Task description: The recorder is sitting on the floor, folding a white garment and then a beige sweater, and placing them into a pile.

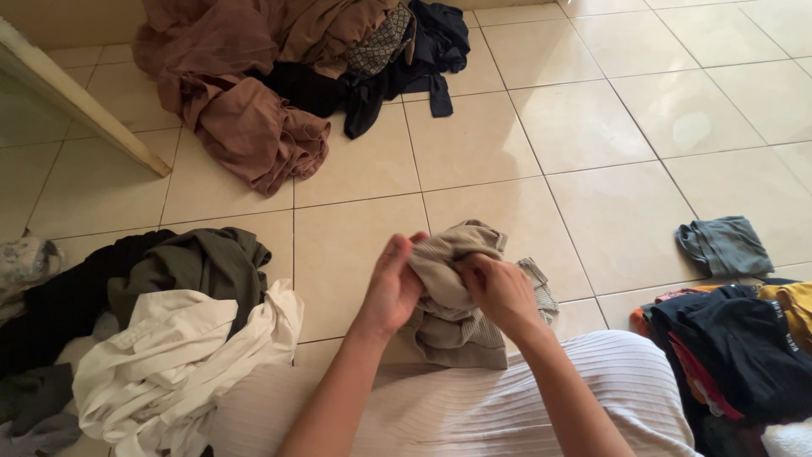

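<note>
- We see a beige ribbed garment point(461, 292) bunched between both hands, low in the middle of the view, its lower folds lying against our striped lap point(457, 406) and the floor point(584, 127).
- Our left hand point(392, 283) is closed on the garment's left edge, fingers curled into the cloth near the top.
- Our right hand point(499, 288) grips the middle of the same garment, fingers tucked into a fold; the two hands sit close together, with only cloth between them.
- Left of the left hand lies a white shirt point(182, 364), crumpled, with an olive garment point(203, 267) and black cloth point(63, 300) piled behind it.
- Right of the right hand, well apart, sits a stack of dark and coloured clothes point(736, 347), with a small grey-green piece point(723, 245) on the tiles just beyond it.
- Far ahead of both hands a heap of brown fabric point(245, 85) spreads over the tiles, touching a dark navy bundle point(406, 59).
- Bare tiles separate the hands from that heap; nothing lies between.
</note>
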